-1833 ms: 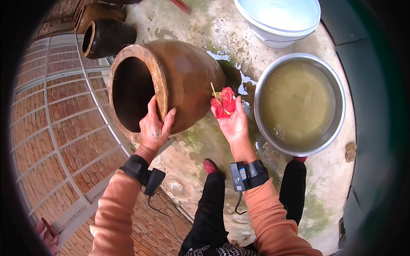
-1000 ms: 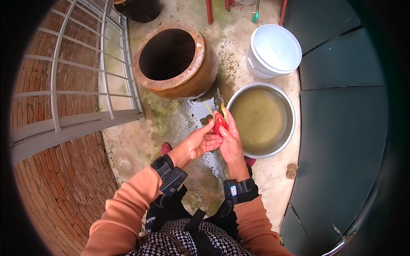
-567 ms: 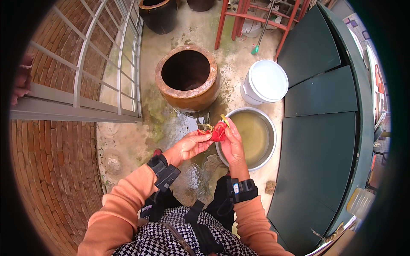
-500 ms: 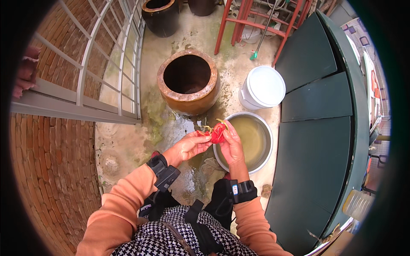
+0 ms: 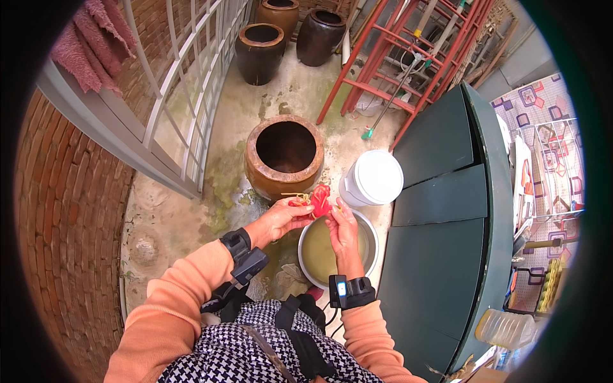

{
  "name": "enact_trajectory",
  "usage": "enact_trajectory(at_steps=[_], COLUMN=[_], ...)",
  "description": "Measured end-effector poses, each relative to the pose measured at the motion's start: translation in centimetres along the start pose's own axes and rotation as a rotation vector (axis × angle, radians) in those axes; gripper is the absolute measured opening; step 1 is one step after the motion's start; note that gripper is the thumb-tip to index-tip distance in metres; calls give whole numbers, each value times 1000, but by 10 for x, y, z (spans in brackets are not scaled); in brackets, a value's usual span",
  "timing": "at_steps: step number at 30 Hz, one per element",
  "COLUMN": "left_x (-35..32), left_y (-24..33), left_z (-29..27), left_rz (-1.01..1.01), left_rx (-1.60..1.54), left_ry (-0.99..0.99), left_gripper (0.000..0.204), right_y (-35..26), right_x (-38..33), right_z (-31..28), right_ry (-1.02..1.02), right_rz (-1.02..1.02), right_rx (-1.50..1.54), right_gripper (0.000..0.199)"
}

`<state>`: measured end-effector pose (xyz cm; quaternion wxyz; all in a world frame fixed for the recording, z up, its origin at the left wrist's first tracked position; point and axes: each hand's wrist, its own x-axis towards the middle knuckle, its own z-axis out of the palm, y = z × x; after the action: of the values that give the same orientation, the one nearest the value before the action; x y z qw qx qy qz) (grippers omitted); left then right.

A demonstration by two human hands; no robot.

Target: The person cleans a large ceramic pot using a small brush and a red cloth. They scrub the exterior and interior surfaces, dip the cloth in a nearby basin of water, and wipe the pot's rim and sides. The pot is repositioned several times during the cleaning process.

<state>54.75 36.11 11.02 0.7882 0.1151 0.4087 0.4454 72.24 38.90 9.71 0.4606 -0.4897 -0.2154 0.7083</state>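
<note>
A crumpled, glossy red bundle (image 5: 321, 201) with thin yellow strings is held up between my hands; its exact kind cannot be made out. My left hand (image 5: 282, 218) pinches it on the strings' side, thumb and fingers pressed together. At the bundle's right edge are the closed fingertips of my right hand (image 5: 345, 228). Beneath the right hand stands a round metal basin (image 5: 372, 255) of cloudy yellowish liquid, partly covered by hand and wrist. Just beyond the bundle is a wide-mouthed brown clay jar (image 5: 255, 169), its inside dark.
A lidded white bucket (image 5: 375, 177) stands behind the basin. Dark green panels (image 5: 421, 274) line the right side. A white barred window frame (image 5: 182, 96) juts in from the left. Several more jars (image 5: 260, 57) and a red ladder (image 5: 377, 86) are farther back on the wet concrete floor.
My view has tilted up, showing more jars and ladder at the back. The red bundle looks more spread out, and my right fingers have shifted from around it to its edge.
</note>
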Motion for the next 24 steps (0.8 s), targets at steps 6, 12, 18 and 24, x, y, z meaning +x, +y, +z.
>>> enact_trajectory(at_steps=[6, 12, 18, 24], left_x=[-1, -4, -16, -23], left_y=[15, 22, 29, 32], left_z=[4, 5, 10, 12], left_rz=[115, 223, 237, 247], left_rx=[-127, 154, 251, 323], left_ry=[101, 169, -10, -43], left_gripper=[23, 25, 24, 27], right_y=[2, -14, -27, -28], right_x=[-19, -36, -32, -29], right_z=[22, 43, 52, 56], right_ry=[-99, -339, -348, -335], right_rz=[-188, -665, -589, -524], right_rx=[-180, -938, -712, -608], right_gripper=[40, 31, 36, 41])
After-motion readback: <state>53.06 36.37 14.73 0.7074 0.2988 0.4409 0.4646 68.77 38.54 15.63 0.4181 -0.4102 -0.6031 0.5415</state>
